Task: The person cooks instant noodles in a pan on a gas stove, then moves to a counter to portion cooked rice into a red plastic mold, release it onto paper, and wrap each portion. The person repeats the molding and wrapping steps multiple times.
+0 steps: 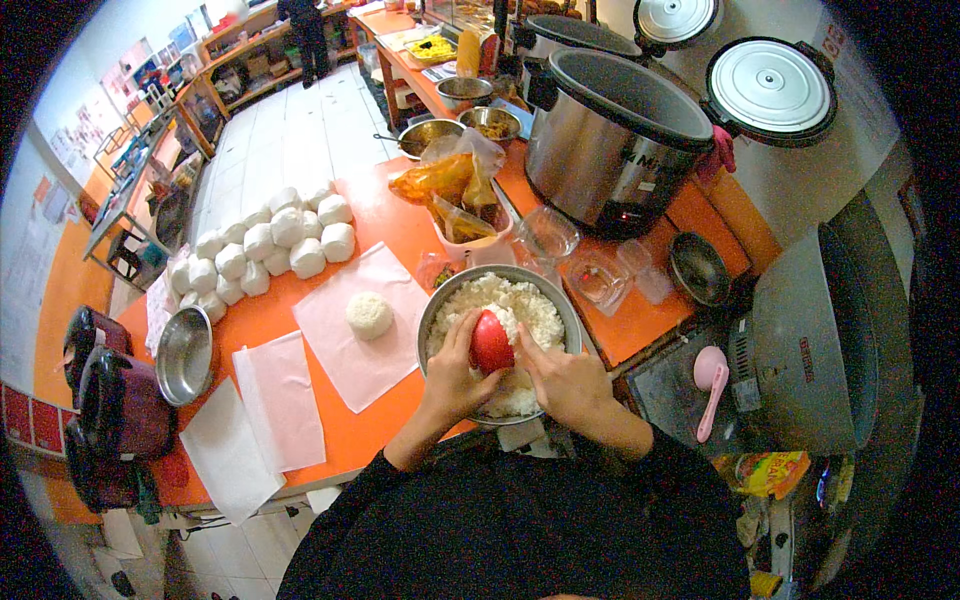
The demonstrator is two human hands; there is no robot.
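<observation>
A red bowl-shaped mould point(491, 343) is held over a metal bowl point(574, 322) of cooked white rice point(535, 300). My left hand point(454, 375) grips the mould's left side, fingers on top and thumb along its lower edge. My right hand point(566, 379) is at its right side, index finger pointing up against rice beside the mould; whether it also holds rice is hidden. Left of the bowl, a rounded mound of rice point(369, 315) rests on a sheet of pink paper point(367, 375). More folded pink paper point(289, 405) and a white sheet point(229, 450) lie further left.
Several white wrapped bundles point(287, 226) are piled at the back left, near an empty metal bowl point(184, 355). A container with plastic bags point(469, 240) stands behind the rice; a large cooker point(615, 142) is beyond it. A pink ladle point(710, 386) lies right. A person point(304, 37) stands far off.
</observation>
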